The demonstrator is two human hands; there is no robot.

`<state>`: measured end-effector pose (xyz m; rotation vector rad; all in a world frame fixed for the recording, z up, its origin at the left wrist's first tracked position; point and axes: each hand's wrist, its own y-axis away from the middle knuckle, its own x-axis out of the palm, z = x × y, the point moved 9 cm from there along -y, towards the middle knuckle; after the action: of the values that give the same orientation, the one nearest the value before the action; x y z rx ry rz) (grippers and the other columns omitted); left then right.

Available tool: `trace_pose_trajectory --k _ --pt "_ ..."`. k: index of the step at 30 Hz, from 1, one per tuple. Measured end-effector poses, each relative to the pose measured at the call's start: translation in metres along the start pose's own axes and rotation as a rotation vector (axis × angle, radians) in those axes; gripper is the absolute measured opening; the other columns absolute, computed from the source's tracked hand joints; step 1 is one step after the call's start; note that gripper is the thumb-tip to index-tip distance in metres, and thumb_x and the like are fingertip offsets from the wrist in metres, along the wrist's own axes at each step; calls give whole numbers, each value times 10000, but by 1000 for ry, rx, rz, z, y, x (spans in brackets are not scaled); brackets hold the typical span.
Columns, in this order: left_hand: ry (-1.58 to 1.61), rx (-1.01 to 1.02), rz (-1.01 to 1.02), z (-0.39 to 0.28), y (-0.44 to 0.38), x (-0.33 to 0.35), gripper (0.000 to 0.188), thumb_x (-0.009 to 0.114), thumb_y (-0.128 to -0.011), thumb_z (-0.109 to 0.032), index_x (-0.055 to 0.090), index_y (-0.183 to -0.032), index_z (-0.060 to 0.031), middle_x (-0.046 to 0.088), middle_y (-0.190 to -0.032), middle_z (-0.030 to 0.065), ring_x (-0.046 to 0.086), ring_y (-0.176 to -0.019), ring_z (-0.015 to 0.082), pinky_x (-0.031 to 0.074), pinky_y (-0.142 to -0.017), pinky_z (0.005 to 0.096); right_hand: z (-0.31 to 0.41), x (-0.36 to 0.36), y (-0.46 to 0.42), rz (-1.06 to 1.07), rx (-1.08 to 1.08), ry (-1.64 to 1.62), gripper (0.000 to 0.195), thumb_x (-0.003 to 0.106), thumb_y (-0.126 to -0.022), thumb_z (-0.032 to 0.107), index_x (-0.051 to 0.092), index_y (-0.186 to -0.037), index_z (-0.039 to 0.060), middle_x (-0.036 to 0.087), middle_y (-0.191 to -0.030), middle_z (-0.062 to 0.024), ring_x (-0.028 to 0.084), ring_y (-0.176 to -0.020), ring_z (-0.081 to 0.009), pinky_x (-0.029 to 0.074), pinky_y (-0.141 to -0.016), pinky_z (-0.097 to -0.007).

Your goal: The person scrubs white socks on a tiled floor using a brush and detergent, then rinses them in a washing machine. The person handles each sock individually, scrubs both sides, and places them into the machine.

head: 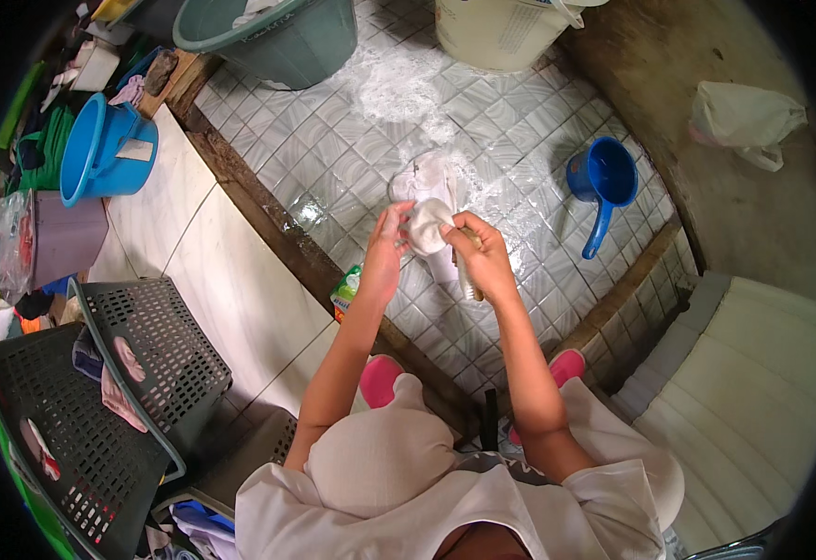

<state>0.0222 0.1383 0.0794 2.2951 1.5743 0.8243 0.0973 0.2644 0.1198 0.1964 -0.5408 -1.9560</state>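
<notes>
In front of me, above the tiled floor, my right hand (483, 255) pinches the edge of a small bunched white cloth (430, 225). The same hand holds a scrub brush (471, 280) against its palm, with pale bristles facing down. My left hand (388, 241) is at the cloth's left side with curved, spread fingers; whether they grip it or only touch it is unclear. Beneath the hands a wet white garment (422, 178) lies on the grey tiles, partly hidden by the cloth. Suds (401, 84) spread across the floor beyond it.
A blue dipper (600, 171) stands at the right. A green tub (296, 45) and a cream bucket (499, 35) stand at the back. A green packet (346, 287) rests by the left ledge. Farther left are a blue bucket (117, 150) and dark perforated baskets (163, 350).
</notes>
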Motion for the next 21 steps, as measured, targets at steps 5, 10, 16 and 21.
trace_pose_trajectory --k 5,10,16,21 --pt "108 -683 240 83 24 3 719 359 -842 -673 520 -1065 -9 571 -893 50 547 -747 154 461 -731 279 -2 6 1 34 44 -249 85 604 -837 149 545 -810 94 505 -649 30 464 -521 -51 368 -469 -209" --pt "388 -337 198 41 -1 10 463 454 -911 -449 484 -1142 -49 575 -1027 73 576 -896 175 478 -813 319 -10 7 3 61 75 -375 139 612 -814 101 487 -753 111 503 -652 25 481 -516 -62 381 -475 -205" --pt "231 155 11 -32 -27 -14 295 479 -940 -243 455 -1191 -89 541 -1118 47 552 -965 152 470 -802 330 -48 -6 5 90 47 -366 116 602 -816 73 500 -771 107 537 -693 14 517 -593 -81 415 -563 -222" --pt "397 36 -88 17 -46 -39 278 454 -952 -235 446 -1186 -85 524 -1153 37 541 -1011 130 451 -836 296 -85 8 -1 248 160 -104 131 615 -821 99 496 -768 106 539 -860 7 494 -652 -71 427 -593 -224"
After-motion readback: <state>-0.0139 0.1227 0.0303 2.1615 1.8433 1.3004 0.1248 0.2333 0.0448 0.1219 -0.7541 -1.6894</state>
